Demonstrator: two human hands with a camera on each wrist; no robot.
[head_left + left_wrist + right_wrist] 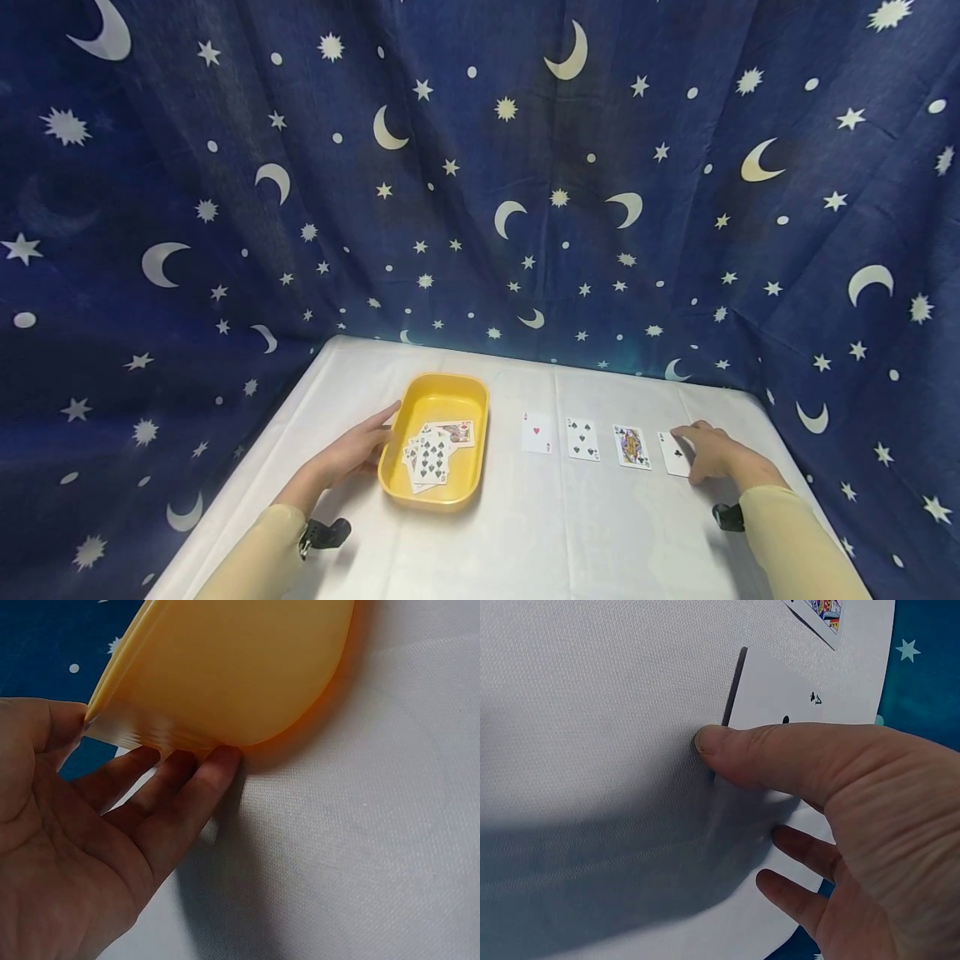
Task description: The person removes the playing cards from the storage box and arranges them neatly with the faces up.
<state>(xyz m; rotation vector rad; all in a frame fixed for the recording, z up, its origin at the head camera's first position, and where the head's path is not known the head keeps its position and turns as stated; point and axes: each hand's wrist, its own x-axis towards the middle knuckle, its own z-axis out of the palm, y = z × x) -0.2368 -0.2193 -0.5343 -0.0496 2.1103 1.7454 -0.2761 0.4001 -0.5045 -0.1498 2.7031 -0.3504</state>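
on the tabletop [600,533], your right hand [718,457] pinched the ace of clubs [672,457], likely light, bendy and best taken by its edges, while your left hand [347,454], fingers extended, touched the tray [442,388].

letter a with club on one card [769,694], heart on second card [536,442], spades on third card [582,445]
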